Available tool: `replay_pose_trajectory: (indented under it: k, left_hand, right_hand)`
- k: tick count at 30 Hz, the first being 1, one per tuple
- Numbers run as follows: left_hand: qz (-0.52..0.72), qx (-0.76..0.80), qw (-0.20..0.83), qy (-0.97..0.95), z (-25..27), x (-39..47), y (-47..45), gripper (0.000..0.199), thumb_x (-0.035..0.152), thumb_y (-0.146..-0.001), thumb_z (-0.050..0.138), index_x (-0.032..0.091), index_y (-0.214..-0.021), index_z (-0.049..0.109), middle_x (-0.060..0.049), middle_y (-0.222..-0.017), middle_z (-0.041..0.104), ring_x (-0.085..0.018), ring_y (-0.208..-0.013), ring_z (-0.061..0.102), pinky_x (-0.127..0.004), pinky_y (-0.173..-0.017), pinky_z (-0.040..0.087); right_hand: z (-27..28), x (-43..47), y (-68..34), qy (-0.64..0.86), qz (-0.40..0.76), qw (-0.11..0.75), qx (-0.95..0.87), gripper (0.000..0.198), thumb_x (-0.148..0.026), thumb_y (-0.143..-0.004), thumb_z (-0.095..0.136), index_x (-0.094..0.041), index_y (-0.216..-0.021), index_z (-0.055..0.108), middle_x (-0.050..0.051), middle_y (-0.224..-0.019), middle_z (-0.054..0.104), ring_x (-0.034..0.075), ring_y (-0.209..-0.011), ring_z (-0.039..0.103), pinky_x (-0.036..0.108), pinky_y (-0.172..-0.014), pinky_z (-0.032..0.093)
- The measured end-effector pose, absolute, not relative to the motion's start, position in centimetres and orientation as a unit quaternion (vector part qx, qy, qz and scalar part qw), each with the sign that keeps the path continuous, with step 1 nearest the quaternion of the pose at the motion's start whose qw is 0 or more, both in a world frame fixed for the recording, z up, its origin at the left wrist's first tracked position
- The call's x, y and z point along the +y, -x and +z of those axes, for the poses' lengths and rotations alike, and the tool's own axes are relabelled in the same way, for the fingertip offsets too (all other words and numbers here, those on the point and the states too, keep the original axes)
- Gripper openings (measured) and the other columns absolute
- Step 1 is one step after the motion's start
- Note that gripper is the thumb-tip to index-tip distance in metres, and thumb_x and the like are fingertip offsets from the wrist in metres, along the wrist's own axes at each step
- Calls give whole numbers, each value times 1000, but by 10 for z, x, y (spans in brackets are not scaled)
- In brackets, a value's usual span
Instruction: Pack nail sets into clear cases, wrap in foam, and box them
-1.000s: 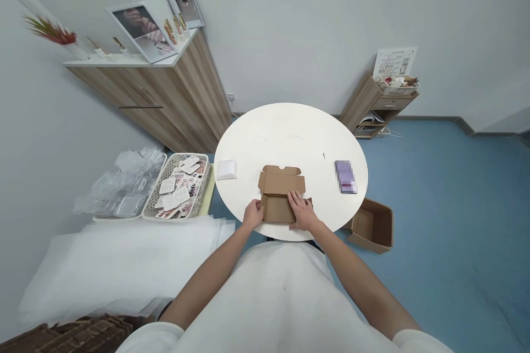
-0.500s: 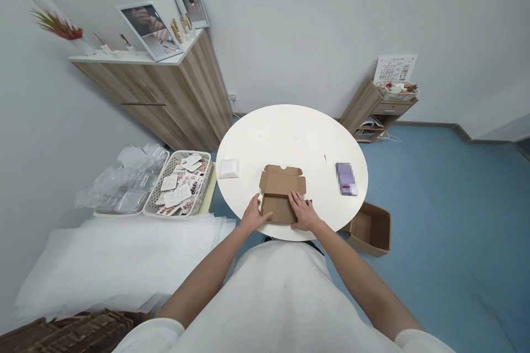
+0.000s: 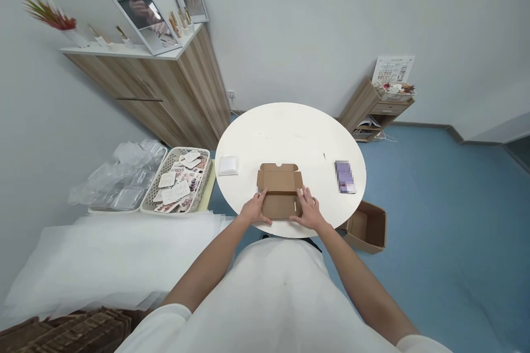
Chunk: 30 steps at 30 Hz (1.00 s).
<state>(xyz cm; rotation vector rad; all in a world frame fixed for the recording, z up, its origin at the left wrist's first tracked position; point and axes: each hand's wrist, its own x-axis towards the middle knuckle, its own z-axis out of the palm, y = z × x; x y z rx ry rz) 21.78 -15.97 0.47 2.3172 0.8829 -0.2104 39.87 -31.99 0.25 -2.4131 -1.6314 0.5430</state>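
On the white oval table (image 3: 285,132) lies a small brown cardboard mailer box (image 3: 278,181), its lid raised and folded back away from me, side flaps out. The tray part nearest me shows its bare bottom. My left hand (image 3: 253,210) grips the left wall, thumb at the front left corner. My right hand (image 3: 309,212) holds the right wall, with fingers along that side and thumb at the front corner. A white flat packet (image 3: 228,165) rests at the table's left, and a pixelated purple item (image 3: 345,176) at its right.
Left of the table stand a basket of cards (image 3: 178,182), clear plastic cases (image 3: 128,196) and stacked white sheets (image 3: 111,262). An open carton (image 3: 366,226) sits on the floor at right. A wooden cabinet (image 3: 165,88) and small shelf (image 3: 379,107) line the wall.
My right hand has moved from inside the box's right part to its outer right wall. The left hand keeps to the left side. The view has shifted slightly.
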Motion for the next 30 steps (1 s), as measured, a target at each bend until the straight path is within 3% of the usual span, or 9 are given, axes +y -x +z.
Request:
replay_pose_trajectory:
  k: [6, 9, 16, 20, 25, 30]
  left_hand:
    - [-79, 349, 330, -874, 7, -161, -223, 124, 49, -30, 77, 26, -134, 13, -12, -114, 44, -33, -100, 50, -35, -77, 39]
    - [-83, 353, 337, -869, 7, -161, -225, 126, 49, -29, 77, 26, -134, 13, -12, -113, 44, -34, -99, 50, -35, -77, 39]
    - [-102, 357, 356, -858, 4, -167, -236, 124, 50, -28, 77, 24, -133, 15, -12, -114, 43, -33, -100, 50, -34, -79, 38]
    - [-97, 354, 358, -858, 3, -173, -241, 125, 50, -28, 77, 25, -133, 14, -13, -113, 44, -33, -98, 51, -34, -77, 39]
    - [-105, 371, 374, -844, 5, -177, -244, 125, 48, -28, 78, 27, -133, 14, -12, -114, 44, -32, -101, 50, -34, -79, 38]
    - [-116, 375, 372, -841, 5, -179, -248, 125, 48, -30, 78, 27, -134, 11, -12, -117, 42, -33, -103, 48, -34, -78, 38]
  right_hand:
    - [-16, -347, -406, 839, 342, 352, -236, 70, -51, -81, 30, -17, -137, 4, 14, -134, 33, 24, -115, 43, 37, -83, 43]
    - [-19, -347, -406, 809, 377, 403, -202, 61, -48, -83, 30, -19, -135, 19, 12, -126, 45, 24, -107, 50, 36, -77, 46]
    - [-9, -328, -408, 803, 387, 393, -226, 52, -48, -78, 37, -18, -119, 45, 8, -108, 58, 18, -88, 58, 30, -70, 47]
    - [-9, -321, -412, 832, 356, 347, -246, 45, -42, -70, 50, -18, -107, 49, 5, -92, 60, 16, -79, 57, 27, -65, 45]
    - [-15, -316, -416, 878, 309, 247, -270, 19, -31, -68, 47, -21, -83, 48, -1, -67, 55, 16, -63, 52, 26, -56, 39]
    - [-19, -311, -418, 885, 291, 210, -298, 11, -21, -68, 40, -22, -79, 43, -2, -62, 50, 16, -57, 48, 25, -51, 33]
